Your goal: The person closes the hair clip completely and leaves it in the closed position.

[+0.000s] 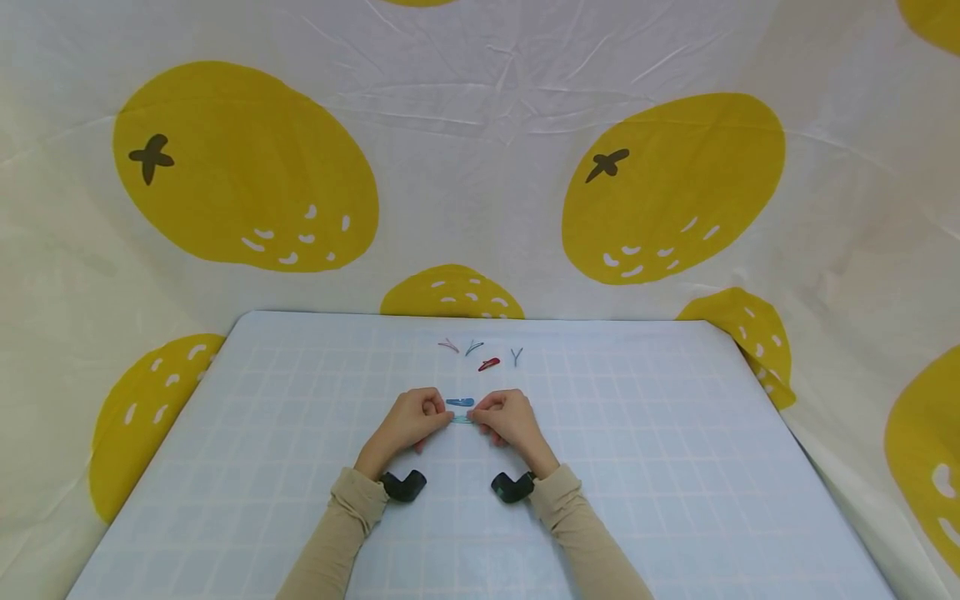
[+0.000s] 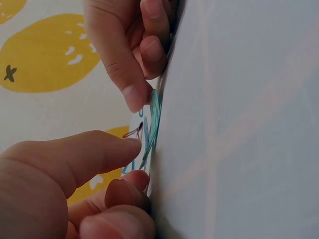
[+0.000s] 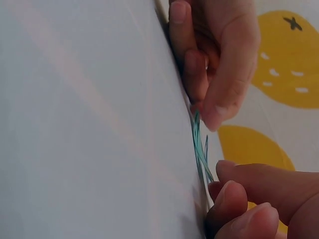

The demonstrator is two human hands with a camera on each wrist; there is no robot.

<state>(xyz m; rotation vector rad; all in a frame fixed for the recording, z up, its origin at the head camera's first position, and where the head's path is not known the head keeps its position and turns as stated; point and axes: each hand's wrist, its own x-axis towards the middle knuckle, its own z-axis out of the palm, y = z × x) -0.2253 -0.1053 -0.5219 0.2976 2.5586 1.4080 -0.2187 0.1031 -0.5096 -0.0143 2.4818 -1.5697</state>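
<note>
A teal snap hair clip [image 1: 461,420] lies level between the two hands, low over the table. My left hand [image 1: 408,419] pinches one end between thumb and forefinger. At the opposite end, my right hand [image 1: 514,418] pinches it in the same way. The wrist views show the teal clip [image 2: 155,117] edge-on, its strips slightly parted, with fingertips covering both ends. Just beyond the hands sits a blue snap hair clip [image 1: 460,402], flat on the table.
Farther back lie a red hair clip [image 1: 489,364], a pink one [image 1: 448,345] spread in a V, a blue one [image 1: 474,347] and a grey-blue one [image 1: 517,357], both also spread. A pale checked cloth covers the table [image 1: 675,467]. Behind hangs a lemon-print curtain [image 1: 465,183].
</note>
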